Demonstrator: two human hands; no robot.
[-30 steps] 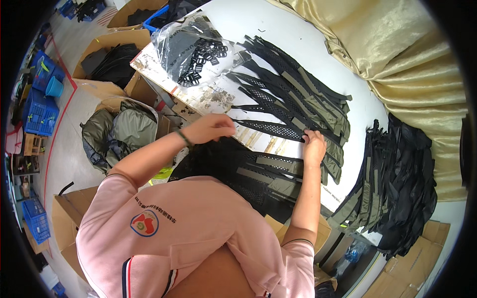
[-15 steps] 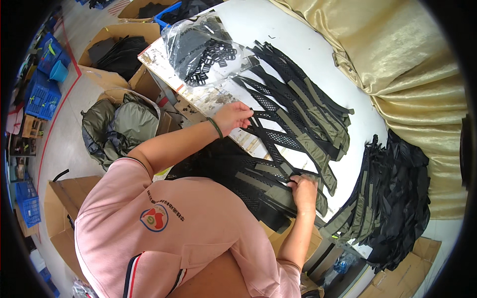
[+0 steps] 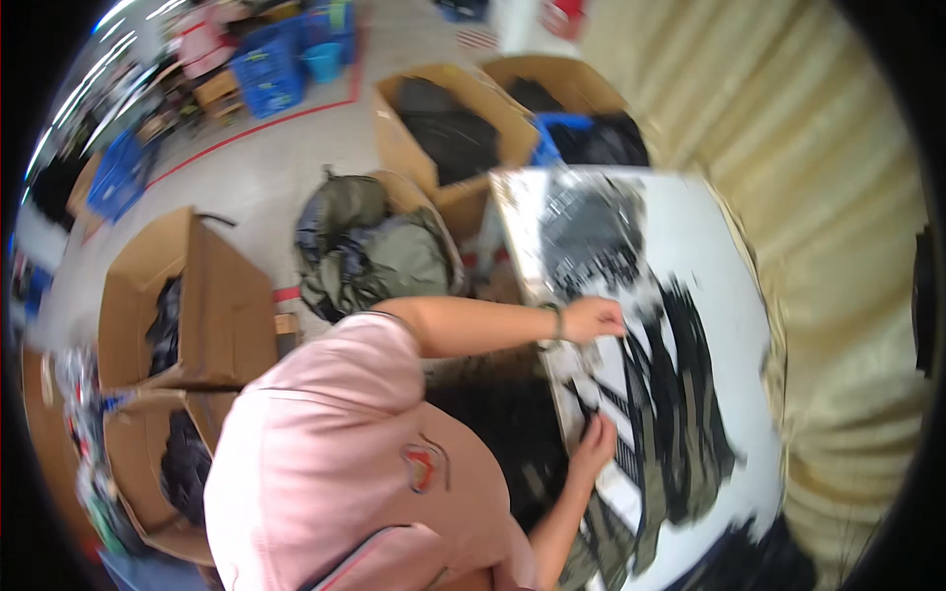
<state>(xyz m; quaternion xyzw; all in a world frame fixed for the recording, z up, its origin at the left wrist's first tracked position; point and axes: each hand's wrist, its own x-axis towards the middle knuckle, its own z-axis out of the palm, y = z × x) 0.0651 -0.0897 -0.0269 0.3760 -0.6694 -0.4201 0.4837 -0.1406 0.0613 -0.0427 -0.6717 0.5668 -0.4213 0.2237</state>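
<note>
Several black-and-olive shoulder straps lie side by side on the white table. My left hand is closed in a pinch at the top end of one strap. Lower and nearer my body, my right hand is closed around a narrow black part of a strap, beside the black mesh. Motion blur smears the fingertips and thin ends. Beyond my left hand rests a clear plastic bag with black pieces and small black buckles by it.
A cardboard box of black pieces stands beyond the table, with a blue crate nearby. Olive fabric fills a container left of my arm. More cardboard boxes stand at far left. A gold curtain hangs along the right.
My view has swung left, showing more floor and boxes. My right hand has left the olive padded end and come closer to my left hand, which still pinches at a strap end.
</note>
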